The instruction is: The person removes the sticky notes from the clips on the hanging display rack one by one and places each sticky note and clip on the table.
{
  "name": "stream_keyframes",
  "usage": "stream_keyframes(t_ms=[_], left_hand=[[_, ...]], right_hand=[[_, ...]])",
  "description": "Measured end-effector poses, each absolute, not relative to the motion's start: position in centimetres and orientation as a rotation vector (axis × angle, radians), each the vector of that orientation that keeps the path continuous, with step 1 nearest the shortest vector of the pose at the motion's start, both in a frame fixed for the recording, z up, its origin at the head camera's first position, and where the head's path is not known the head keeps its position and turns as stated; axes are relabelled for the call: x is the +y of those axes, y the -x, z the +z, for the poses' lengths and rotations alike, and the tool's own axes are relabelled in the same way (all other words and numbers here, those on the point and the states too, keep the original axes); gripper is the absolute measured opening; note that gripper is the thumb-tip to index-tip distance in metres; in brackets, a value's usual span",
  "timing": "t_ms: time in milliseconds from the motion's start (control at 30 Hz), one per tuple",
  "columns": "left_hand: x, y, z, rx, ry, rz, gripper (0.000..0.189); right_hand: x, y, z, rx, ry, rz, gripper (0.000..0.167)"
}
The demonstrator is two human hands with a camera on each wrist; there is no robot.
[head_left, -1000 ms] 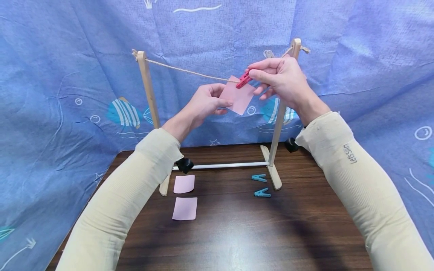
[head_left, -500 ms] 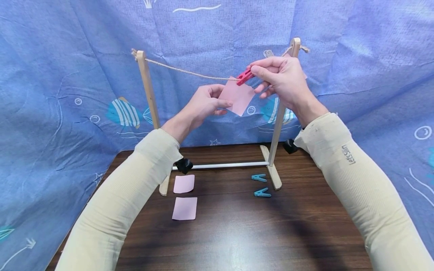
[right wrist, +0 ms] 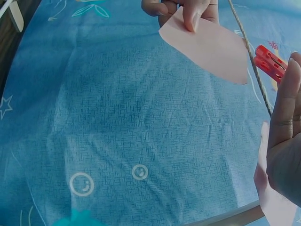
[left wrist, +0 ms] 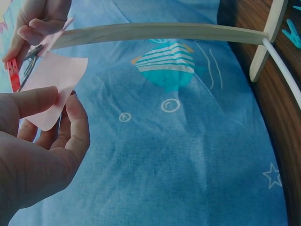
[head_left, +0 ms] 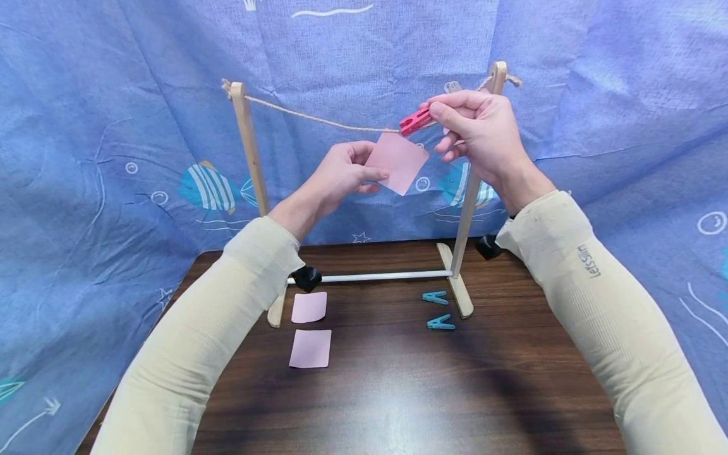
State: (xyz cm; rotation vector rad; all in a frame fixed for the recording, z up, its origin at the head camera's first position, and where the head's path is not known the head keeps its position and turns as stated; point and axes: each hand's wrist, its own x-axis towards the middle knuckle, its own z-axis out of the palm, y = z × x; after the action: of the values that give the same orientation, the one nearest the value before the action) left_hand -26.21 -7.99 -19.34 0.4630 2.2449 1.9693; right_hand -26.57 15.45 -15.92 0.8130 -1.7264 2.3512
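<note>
My left hand [head_left: 348, 169] pinches a pink paper square [head_left: 400, 165] between thumb and fingers, one corner pointing up at the rope [head_left: 318, 119]. A red clothespin [head_left: 415, 121] is pinched at its handle end by my right hand [head_left: 483, 133]. Its tip is right at the rope, just above and right of the paper's top corner. In the right wrist view, the clothespin [right wrist: 270, 63] and the paper [right wrist: 207, 47] lie on opposite sides of the rope, with the paper's edge close beside it. The left wrist view shows the thumb flat across the paper [left wrist: 66, 70].
The rope spans two wooden posts [head_left: 250, 145] joined by a white bar [head_left: 387, 277]. Another pink paper [right wrist: 277, 202] hangs behind my right hand, near a pale clothespin [head_left: 452, 87]. On the table [head_left: 375, 354] lie two pink squares [head_left: 310, 348] and two blue clothespins [head_left: 440, 322].
The red clothespin, held in my right hand, has moved up and right, from overlapping the paper's upper part to the rope beside its top corner. The left hand and paper have barely moved.
</note>
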Motion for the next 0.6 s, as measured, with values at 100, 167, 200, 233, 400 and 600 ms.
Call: stream_keyframes(t_ms=[100,167,200,233,400,600], left_hand=[[-8.2,26.1,-19.5,2.253,-0.480,1.963,0.035],[-8.3,26.0,-19.6,2.250,-0.492,1.964,0.035],[-8.4,25.9,-19.7,2.250,-0.502,1.963,0.035],[-8.5,25.8,-19.8,2.249,-0.511,1.964,0.034],[-9.2,25.5,-20.5,2.251,-0.522,1.953,0.034],[-9.9,25.1,-20.9,2.253,-0.499,1.935,0.036]], right_hand=[[15.5,26.4,-15.9,-1.714,-0.818,2.359,0.024],[15.5,26.2,-15.9,-1.714,-0.809,2.364,0.025],[15.6,26.1,-15.9,-1.717,-0.805,2.364,0.025],[15.6,26.1,-16.0,-1.720,-0.796,2.364,0.026],[15.9,25.7,-16.2,-1.760,-0.767,2.352,0.027],[16.5,25.2,-16.7,-1.816,-0.799,2.332,0.026]])
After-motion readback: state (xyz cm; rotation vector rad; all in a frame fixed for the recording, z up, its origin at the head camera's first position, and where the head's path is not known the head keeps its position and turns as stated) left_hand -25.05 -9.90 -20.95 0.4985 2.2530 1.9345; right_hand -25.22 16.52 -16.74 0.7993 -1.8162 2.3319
